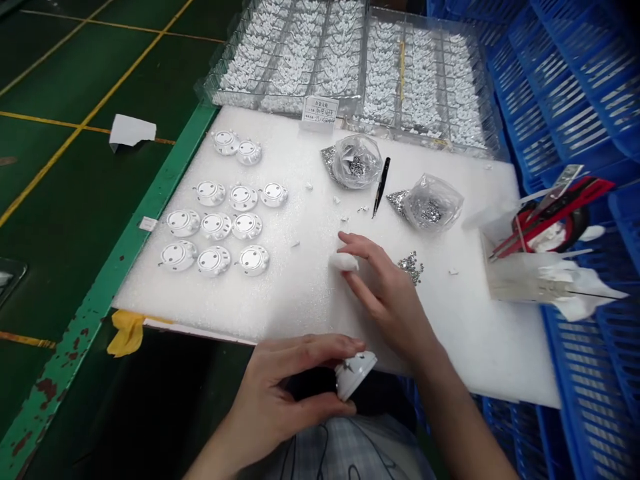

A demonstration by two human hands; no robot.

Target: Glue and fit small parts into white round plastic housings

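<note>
My left hand (295,380) is closed at the table's near edge. Its thumb and fingers pinch a small white round plastic housing (355,375), tilted on its side, with dark marks on top. Over the middle of the white foam sheet (300,300) is my right hand (385,283), its thumb and index finger apart. A white cover or wrap (345,261) appears to sit on the thumb's tip. Just right of this hand lies a small pile of metal screws or similar bits (411,268). Several similar white housings (243,197) stand in rows on the left.
Two clear bags of metal bits (357,162) (433,203) flank black tweezers (381,188). Clear trays of small white parts (295,53) line the back, behind a paper label (320,110). A holder (515,280) with red-handled scissors (550,213) stands right, beside blue crates (585,80).
</note>
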